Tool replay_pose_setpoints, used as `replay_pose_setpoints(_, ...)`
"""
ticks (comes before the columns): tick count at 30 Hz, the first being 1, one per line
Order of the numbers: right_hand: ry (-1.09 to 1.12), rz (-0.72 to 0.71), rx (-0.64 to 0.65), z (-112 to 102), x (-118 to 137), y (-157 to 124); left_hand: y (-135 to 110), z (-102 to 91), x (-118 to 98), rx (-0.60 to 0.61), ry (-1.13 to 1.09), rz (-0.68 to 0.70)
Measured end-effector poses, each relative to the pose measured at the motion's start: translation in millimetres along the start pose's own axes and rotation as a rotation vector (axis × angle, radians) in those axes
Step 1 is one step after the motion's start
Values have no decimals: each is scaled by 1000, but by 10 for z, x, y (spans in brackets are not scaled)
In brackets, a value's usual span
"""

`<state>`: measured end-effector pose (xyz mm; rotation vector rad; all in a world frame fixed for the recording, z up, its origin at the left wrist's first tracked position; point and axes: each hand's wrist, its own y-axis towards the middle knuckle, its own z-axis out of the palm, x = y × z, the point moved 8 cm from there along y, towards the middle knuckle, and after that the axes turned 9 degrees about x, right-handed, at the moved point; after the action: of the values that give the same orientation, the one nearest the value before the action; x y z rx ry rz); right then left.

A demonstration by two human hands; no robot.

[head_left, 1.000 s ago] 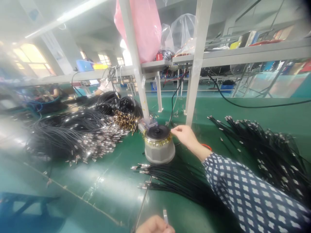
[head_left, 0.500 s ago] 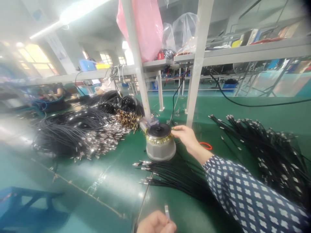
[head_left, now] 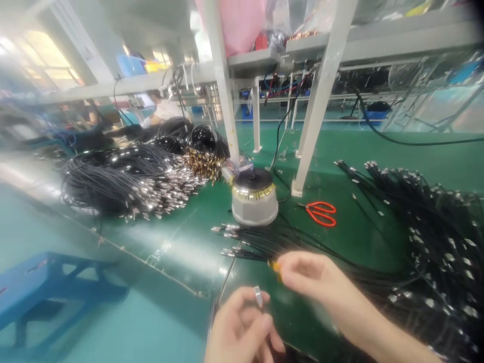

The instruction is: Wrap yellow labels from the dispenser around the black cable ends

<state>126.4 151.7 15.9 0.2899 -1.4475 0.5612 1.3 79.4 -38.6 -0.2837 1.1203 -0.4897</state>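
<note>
My left hand (head_left: 242, 327) is at the bottom middle, fingers curled around a small silver metal connector (head_left: 258, 296); whether a cable runs from it is hidden. Up and to the right, my right hand (head_left: 306, 275) pinches a small strip of yellow tape (head_left: 276, 267). Beyond both hands stands a round grey tape dispenser (head_left: 255, 206) with a black top and yellow tabs around its rim. A bunch of black cables (head_left: 260, 242) with silver ends lies between the dispenser and my hands, partly behind my right hand.
Red-handled scissors (head_left: 321, 213) lie right of the dispenser on the green table (head_left: 181, 242). Large heaps of black cables (head_left: 113, 181) lie at left, more cables (head_left: 427, 217) at right. White shelf posts (head_left: 223, 75) rise behind. A blue stool (head_left: 45, 292) stands lower left.
My right hand has left the dispenser's rim and come down toward my left hand with yellow tape. My left hand appears higher in view. The scissors are now uncovered; the view has tilted downward.
</note>
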Motion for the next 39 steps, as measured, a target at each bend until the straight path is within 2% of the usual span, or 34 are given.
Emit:
replay_pose_setpoints(3,60,63,50,147,-215,-178,-59,53,-33,3,33,9)
replay_pose_setpoints(8,106,90,19,227,-348,-206,-133,90,-27,-13,67,14)
replay_pose_setpoints(20,158,102,-86,241,-444,-208,-166,105,-59,-53,126,22)
replay_pose_setpoints(33,137,54,-124,249,-468,-221,-170,101,-33,-49,122,45)
replay_pose_setpoints(39,122,27,-92,281,-464,-223,-103,102,-5,-10,6,80)
